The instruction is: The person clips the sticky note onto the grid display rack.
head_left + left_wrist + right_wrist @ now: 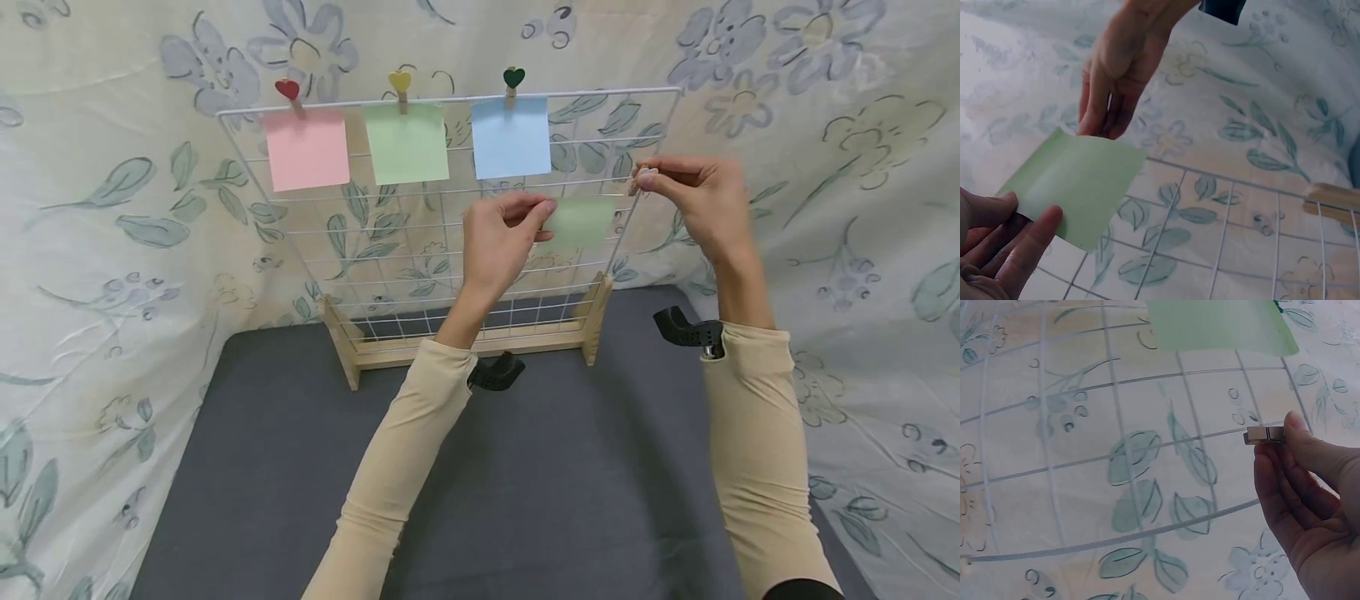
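Observation:
My left hand [495, 242] pinches a light green paper square [585, 218] by its left edge, in front of the right part of a white wire grid [585, 93]. In the left wrist view the green paper [1082, 187] bends slightly, thumb on one face. By the grid's right side, my right hand [708, 200] pinches a small wooden clothespin [1263, 434] between thumb and fingertips; a pale decoration on it shows at the thumb in the head view. The clothespin is apart from the green paper.
Along the grid's top hang a pink square [307, 158], a green square [408, 146] and a blue square [517, 146], held by clothespins with red, yellow and dark green hearts. A wooden base [480, 340] carries the grid on a dark grey table [555, 475]. Floral cloth hangs behind.

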Tool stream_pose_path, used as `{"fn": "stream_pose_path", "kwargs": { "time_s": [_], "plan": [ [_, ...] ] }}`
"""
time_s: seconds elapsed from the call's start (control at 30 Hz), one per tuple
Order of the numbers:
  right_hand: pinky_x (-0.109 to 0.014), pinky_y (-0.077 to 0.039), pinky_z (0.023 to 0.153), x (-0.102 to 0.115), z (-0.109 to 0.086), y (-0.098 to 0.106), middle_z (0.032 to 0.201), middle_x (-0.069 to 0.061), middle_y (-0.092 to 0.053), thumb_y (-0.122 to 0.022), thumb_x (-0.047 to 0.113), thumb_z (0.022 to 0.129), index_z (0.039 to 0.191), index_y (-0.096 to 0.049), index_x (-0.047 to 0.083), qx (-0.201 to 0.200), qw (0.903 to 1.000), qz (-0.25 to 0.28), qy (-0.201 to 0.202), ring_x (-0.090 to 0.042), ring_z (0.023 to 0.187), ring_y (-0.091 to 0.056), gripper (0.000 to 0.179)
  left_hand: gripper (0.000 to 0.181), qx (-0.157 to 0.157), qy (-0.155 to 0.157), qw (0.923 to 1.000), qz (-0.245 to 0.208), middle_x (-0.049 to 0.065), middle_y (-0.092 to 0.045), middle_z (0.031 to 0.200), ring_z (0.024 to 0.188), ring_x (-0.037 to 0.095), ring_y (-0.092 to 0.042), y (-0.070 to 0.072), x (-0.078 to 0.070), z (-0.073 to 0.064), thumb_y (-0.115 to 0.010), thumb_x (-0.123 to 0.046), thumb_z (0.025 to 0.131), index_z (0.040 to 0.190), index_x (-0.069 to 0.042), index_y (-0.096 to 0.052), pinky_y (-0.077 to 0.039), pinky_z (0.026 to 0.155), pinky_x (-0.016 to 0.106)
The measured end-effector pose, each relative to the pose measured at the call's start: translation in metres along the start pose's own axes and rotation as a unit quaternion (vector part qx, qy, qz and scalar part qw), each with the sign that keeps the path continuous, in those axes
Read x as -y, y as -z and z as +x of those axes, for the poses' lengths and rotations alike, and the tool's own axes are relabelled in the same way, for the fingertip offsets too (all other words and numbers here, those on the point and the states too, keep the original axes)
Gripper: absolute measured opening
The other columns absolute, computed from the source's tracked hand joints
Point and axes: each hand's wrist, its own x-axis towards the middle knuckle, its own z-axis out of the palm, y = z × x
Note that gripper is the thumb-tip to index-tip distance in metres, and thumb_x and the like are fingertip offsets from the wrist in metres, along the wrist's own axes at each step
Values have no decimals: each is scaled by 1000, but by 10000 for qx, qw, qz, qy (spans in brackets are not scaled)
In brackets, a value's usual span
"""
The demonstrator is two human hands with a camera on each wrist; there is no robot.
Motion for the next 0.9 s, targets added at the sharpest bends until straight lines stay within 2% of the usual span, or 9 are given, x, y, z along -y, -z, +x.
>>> {"fn": "stream_pose_path", "kwargs": {
  "time_s": [0.13,0.4,0.6,0.7,0.8,0.9],
  "plan": [
    [-19,-53,92,6,8,3,92,9,-73,-73,9,87,109,-74,-1,-99,9999,-68,109,-8,90,-67,23,15,39,-79,9998,-151,20,-72,95,74,22,-72,-4,-9,5,-67,-1,92,101,9,-72,-62,68,27],
    [-21,-51,96,20,22,11,86,11,-72,-72,8,88,107,-75,0,-192,9992,-123,321,-8,89,-66,21,13,-209,-169,9987,-433,21,-72,94,75,22,-72,-12,-19,14,-67,0,91,98,10,-72,-62,66,28],
    [-22,-52,95,35,34,19,86,0,-74,-74,1,84,101,-74,-6,-328,9939,905,538,-15,86,-67,19,15,-389,-31,9976,-567,17,-73,91,72,20,-70,-16,-31,24,-68,-2,91,100,9,-72,-62,68,27],
    [-22,-53,93,44,43,24,85,-4,-74,-74,1,84,99,-74,-9,-438,9904,1052,779,-17,83,-67,18,15,-405,17,9982,-434,14,-73,90,69,18,-70,-18,-38,33,-67,-3,92,101,8,-73,-61,67,26],
    [-23,-52,96,56,51,26,85,-2,-74,-73,4,85,100,-75,-6,-539,9933,566,857,-16,84,-66,18,14,-460,139,9987,-156,13,-74,90,66,17,-70,-19,-45,43,-68,-4,92,99,6,-74,-61,65,23],
    [-25,-49,102,67,58,22,86,-1,-74,-72,4,86,100,-75,-5,-397,9950,342,850,-16,86,-65,18,13,-566,311,9977,220,10,-75,89,62,16,-70,-22,-51,54,-69,-7,92,97,3,-75,-59,63,20]
  ]
}}
